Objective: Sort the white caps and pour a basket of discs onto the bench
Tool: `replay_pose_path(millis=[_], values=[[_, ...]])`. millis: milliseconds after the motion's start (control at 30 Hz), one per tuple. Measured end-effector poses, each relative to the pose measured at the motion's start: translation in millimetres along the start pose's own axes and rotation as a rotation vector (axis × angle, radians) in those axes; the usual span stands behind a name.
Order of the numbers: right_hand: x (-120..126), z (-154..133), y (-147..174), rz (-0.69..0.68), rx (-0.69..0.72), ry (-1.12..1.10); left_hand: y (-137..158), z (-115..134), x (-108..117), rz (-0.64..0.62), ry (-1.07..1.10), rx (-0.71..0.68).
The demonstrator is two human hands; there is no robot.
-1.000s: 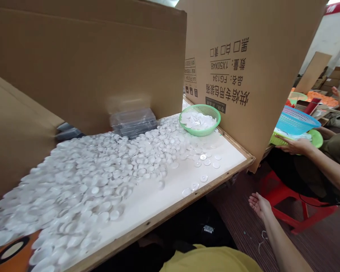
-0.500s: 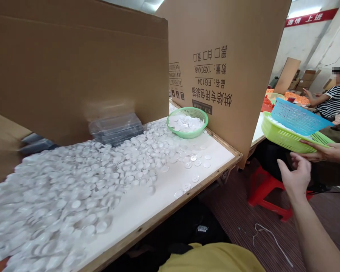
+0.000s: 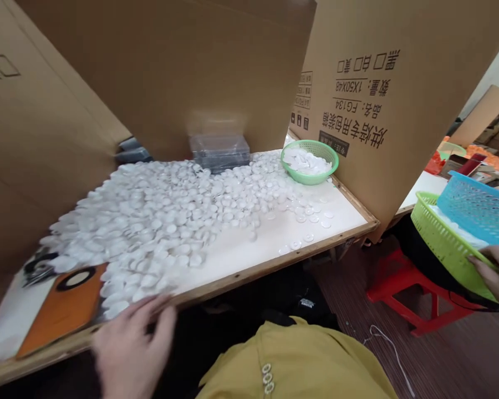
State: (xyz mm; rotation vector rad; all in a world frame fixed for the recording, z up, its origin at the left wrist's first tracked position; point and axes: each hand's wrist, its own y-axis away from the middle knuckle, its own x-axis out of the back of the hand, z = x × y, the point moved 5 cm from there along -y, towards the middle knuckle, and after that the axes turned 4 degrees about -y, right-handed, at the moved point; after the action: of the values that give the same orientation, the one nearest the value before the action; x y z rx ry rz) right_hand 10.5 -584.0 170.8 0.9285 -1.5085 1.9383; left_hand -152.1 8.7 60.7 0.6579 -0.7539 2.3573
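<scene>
Head view | left hand (image 3: 128, 349) fingers spread on table edge (image 3: 233, 277) | right hand (image 3: 497, 274) gripping lime basket (image 3: 444, 244)

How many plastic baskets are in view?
3: a small green basket on the table's far right, a larger lime basket at the right edge, and a blue basket resting in it. Others may be hidden.

Two green baskets (image 3: 310, 162) (image 3: 449, 244), one blue basket (image 3: 478, 213), one red stool (image 3: 403, 285), one stack of clear plastic boxes (image 3: 219, 151), white discs (image 3: 158, 213) too many to be counted, two hands (image 3: 127, 346) (image 3: 497, 274) seen.
</scene>
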Motion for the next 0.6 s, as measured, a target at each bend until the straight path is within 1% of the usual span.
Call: replay_pose_path(millis=[33, 67, 100, 133, 167, 200, 233, 300, 333, 367, 400, 433, 467, 533, 600], values=[[10, -11, 7, 0.021, 0.013, -0.01, -1, 14, -17, -0.063, 0.076, -0.008], [22, -21, 13, 0.047, 0.024, -0.012, -1, 34, -40, -0.204, 0.203, -0.002], [35, -31, 18, 0.079, 0.036, -0.011, 3, 59, -68, -0.41, 0.36, 0.04], [47, -41, 23, 0.102, 0.052, -0.017, 11, 88, -97, -0.655, 0.509, 0.113], [60, -50, 28, 0.12, 0.069, -0.03, 23, 120, -124, -0.861, 0.635, 0.189], [71, -58, 33, 0.132, 0.095, -0.047, 36, 152, -148, -1.031, 0.72, 0.263], [81, -67, 39, 0.138, 0.126, -0.069, 51, 183, -168, -1.181, 0.76, 0.331], [94, -84, 50, 0.114, 0.196, -0.127, 81, 234, -197, -1.4, 0.824, 0.434], [97, -94, 55, 0.095, 0.247, -0.157, 94, 254, -206, -1.468, 0.881, 0.475], [97, -106, 61, 0.08, 0.308, -0.184, 104, 268, -212, -1.495, 0.939, 0.512], [96, -117, 66, 0.065, 0.368, -0.21, 110, 276, -216, -1.483, 0.993, 0.546], [93, -129, 70, 0.054, 0.423, -0.231, 113, 278, -218, -1.434, 1.021, 0.58], [91, -140, 74, 0.049, 0.467, -0.245, 113, 275, -218, -1.361, 1.024, 0.609], [87, -160, 77, 0.054, 0.505, -0.262, 107, 263, -213, -1.227, 1.006, 0.628], [88, -179, 74, 0.076, 0.508, -0.279, 94, 253, -201, -1.168, 1.048, 0.588]])
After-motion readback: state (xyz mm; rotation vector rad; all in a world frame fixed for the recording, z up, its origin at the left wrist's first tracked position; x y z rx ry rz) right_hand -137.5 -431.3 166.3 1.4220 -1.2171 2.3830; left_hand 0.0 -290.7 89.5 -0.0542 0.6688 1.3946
